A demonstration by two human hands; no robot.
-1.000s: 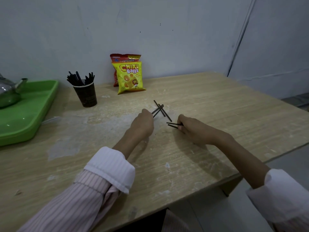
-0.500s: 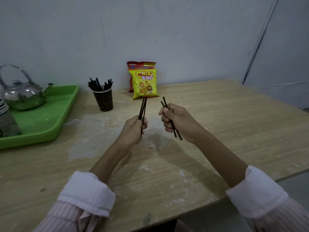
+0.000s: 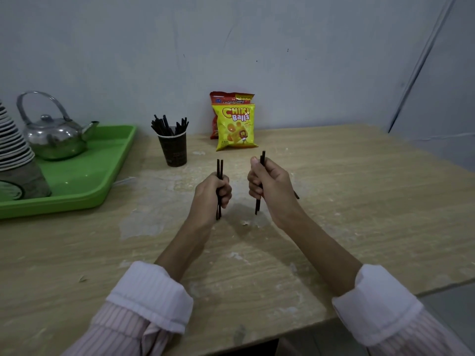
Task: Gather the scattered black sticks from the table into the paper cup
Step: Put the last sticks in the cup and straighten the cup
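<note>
Progress looks late: the dark brown paper cup (image 3: 172, 152) at the back of the pale wood-grain desk (image 3: 359, 214) already bristles with a bunch of thin black sticks (image 3: 167, 125), and no loose stick shows on the desk surface. What remains is in the fists. Left hand (image 3: 212, 194) curled round a pair of sticks (image 3: 219, 167), held upright, ends showing above and below the fist. Right hand (image 3: 270, 185) curled round its own small bundle (image 3: 262, 156), thumb laid up against it, near upright too; one stick end pokes out sideways past the far side of that hand. Both hands are in the air over mid-desk, near each other but apart, with the cup beyond and to the left of the left hand. Left to do, I judge: carry both lots over and drop them in. A second ago both hands were down on the desk, picking at crossed sticks. Half a second ago they were lifted, the right bundle slanting; now it stands straighter. Also present: green plastic tray (image 3: 102, 170) at left with a steel kettle (image 3: 55, 136) and a stack of cups (image 3: 12, 142); yellow snack bag (image 3: 235, 127), a red bag (image 3: 231, 97) behind it, by the wall.
</note>
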